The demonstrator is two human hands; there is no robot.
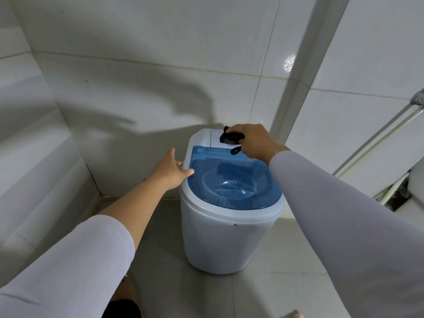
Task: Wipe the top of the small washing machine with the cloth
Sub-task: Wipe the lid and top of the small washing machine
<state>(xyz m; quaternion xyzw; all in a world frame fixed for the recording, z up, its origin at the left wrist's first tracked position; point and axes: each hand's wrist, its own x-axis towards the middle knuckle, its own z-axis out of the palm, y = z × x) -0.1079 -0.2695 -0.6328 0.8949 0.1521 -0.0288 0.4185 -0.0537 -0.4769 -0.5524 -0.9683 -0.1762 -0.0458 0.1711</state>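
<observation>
A small white washing machine [227, 235] with a see-through blue lid [231, 180] stands on the tiled floor in a corner. My right hand [254, 140] presses a bunched black cloth [230, 140] onto the white control panel at the back of the machine's top. My left hand [171, 169] rests with spread fingers against the top's left rim, touching the lid's edge and holding nothing. Through the lid I see the inner basket.
White tiled walls [137, 76] close in behind and to the left of the machine. A vertical white pipe [305, 72] runs behind my right hand. Slanted white tubes [380, 143] and a white fixture [415, 187] sit at the right.
</observation>
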